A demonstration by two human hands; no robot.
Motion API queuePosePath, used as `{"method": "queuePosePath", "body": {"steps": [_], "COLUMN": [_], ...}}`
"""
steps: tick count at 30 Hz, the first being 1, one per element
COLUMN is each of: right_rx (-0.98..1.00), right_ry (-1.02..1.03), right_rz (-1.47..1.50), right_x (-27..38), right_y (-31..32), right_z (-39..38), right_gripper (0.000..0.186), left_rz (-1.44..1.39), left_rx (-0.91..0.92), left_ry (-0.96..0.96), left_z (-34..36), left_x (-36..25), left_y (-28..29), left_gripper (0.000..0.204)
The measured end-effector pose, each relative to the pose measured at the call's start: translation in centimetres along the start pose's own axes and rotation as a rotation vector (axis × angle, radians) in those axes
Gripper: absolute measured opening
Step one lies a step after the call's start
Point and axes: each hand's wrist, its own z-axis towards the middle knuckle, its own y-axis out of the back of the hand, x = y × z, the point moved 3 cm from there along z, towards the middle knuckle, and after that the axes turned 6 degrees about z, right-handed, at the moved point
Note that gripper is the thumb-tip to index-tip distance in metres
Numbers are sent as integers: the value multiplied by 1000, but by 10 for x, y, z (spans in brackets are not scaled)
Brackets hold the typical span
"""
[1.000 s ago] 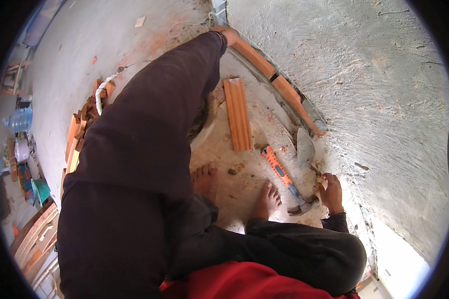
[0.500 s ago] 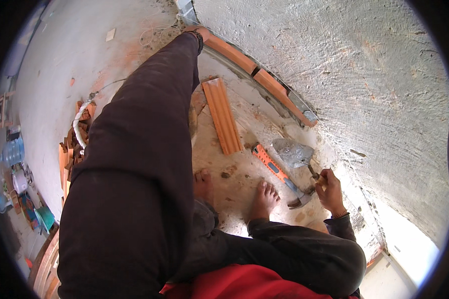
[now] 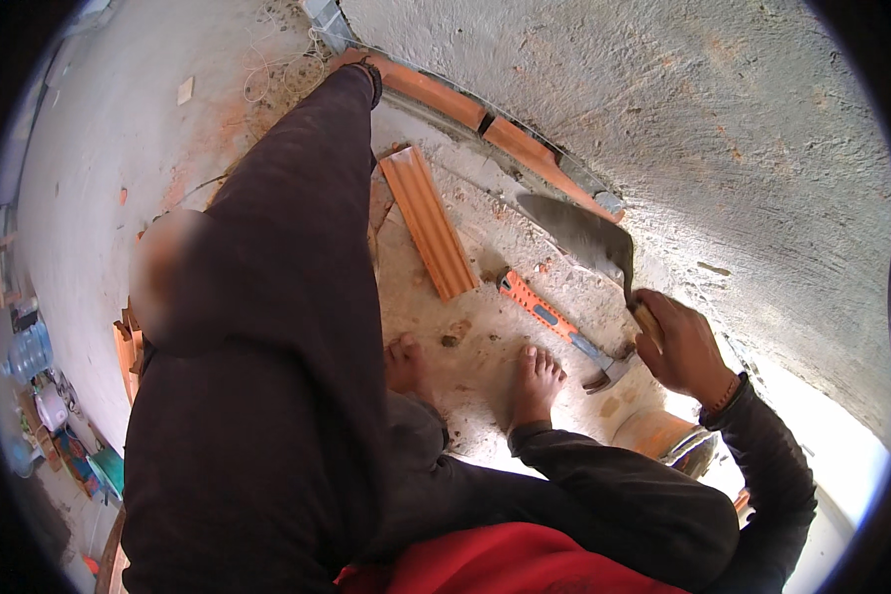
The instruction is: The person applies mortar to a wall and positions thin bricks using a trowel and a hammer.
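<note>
My left hand (image 3: 356, 64) stretches to the top end of the terracotta strips (image 3: 429, 91) along the wall's foot, fingers curled on the end piece, partly hidden behind my sleeve. My right hand (image 3: 683, 342) grips the wooden handle of a trowel (image 3: 584, 233), whose dark blade is tilted just in front of the lower strip. Below the trowel lies an orange-handled claw hammer (image 3: 543, 307), near my right foot (image 3: 537, 391). A loose grooved terracotta piece (image 3: 428, 223) lies flat on the dusty floor left of the hammer.
Rough plastered wall (image 3: 733, 148) fills the upper right. Stacked wood-coloured pieces (image 3: 127, 351), a water jug (image 3: 30, 351) and a green container (image 3: 109, 470) lie at the left. A brown cylindrical object (image 3: 648, 436) sits beside my right leg. Thin string (image 3: 267, 69) lies near the top.
My right hand has raised the trowel by its handle and swung the blade up and left toward the strips. The view has shifted; my left hand remains at the strips' top end.
</note>
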Motion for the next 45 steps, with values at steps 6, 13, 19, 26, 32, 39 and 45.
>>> {"method": "queuePosePath", "body": {"steps": [6, 13, 19, 26, 32, 39, 45], "right_rx": [15, -134, -162, -105, -59, -56, -104], "right_ry": [-175, -139, -58, -157, -58, -19, 4], "right_rz": [-3, -206, -235, -309, -214, -252, -320], "right_x": [27, 30, 33, 37, 43, 37, 33], "right_y": [-12, -21, -29, -20, -8, 3, 1], "right_z": [63, 89, 105, 115, 131, 127, 125], "right_gripper": [51, 51, 49, 43, 38, 40, 39], "left_rz": [4, -272, 198, -151, -110, 155, 94], "left_rx": [-44, 100, -78, -28, -139, -61, -75], "left_ry": [-105, -72, -196, -156, -89, -300, -333], "left_z": [16, 2, 22, -26, -13, -4, 7], "left_x": [-3, -5, 7, -6, 8, 6, 13], "left_y": [-8, -22, -10, 0, 6, 5, 4], "left_gripper": [58, 40, 35, 52, 52, 57, 57]}}
